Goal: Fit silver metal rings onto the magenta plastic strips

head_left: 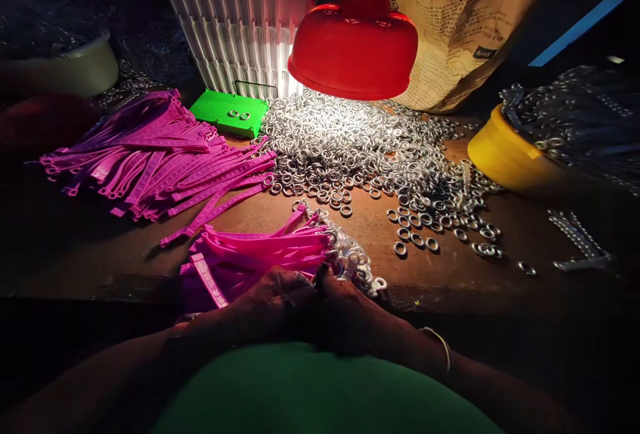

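Note:
My left hand (273, 301) and my right hand (350, 311) meet at the table's front edge, both in shadow with fingers bent together. What they pinch between them is too dark to make out. Just beyond lies a bundle of pink straps (270, 251) with metal rings (353, 257) at its right end. A larger heap of loose pink straps (170, 154) spreads to the left. Behind the bundle, a big pile of silver rings (345, 134) lies under the lamp. Two rings rest on a green perforated block (227, 111).
A red lamp shade (353, 54) hangs low over the rings. A ribbed translucent panel (245, 21) and a brown paper bag (465, 27) stand behind. At right are a yellow container (510, 154) and metallic strips (580, 241); a pale bowl (93, 67) is at left.

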`<state>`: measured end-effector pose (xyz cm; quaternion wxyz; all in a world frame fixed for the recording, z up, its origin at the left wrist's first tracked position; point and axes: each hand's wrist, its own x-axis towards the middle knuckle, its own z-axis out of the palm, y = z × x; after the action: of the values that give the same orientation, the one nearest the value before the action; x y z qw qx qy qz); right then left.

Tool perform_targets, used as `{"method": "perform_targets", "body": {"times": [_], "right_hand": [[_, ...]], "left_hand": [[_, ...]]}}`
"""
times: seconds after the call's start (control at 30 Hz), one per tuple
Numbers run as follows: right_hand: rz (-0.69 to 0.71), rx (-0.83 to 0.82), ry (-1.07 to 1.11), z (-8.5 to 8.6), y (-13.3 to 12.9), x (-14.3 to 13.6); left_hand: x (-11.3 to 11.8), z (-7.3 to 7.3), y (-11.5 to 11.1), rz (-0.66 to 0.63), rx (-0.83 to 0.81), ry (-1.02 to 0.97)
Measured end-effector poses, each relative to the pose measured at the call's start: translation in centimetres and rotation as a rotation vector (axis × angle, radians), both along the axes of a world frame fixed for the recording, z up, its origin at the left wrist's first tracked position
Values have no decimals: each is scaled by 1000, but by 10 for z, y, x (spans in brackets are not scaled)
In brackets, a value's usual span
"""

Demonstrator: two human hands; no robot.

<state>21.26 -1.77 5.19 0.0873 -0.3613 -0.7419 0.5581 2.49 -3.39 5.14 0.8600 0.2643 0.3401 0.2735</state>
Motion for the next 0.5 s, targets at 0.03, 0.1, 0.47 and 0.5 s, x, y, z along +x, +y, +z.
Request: {"method": "perform_targets", "body": {"times": [0.03,0.1,0.47,0.5], "right_hand": [[49,11,-20,2,2,-1],[125,44,-85,6,5,-1],[51,301,-38,-5,17,11],[24,252,-15,-5,18,8]], "left_hand": [[-1,-3,0,-6,-21,10],[-3,-7,1,-3,-40,30],[-5,16,24,13,-35,126],[-6,15,26,19,-18,127]]}}
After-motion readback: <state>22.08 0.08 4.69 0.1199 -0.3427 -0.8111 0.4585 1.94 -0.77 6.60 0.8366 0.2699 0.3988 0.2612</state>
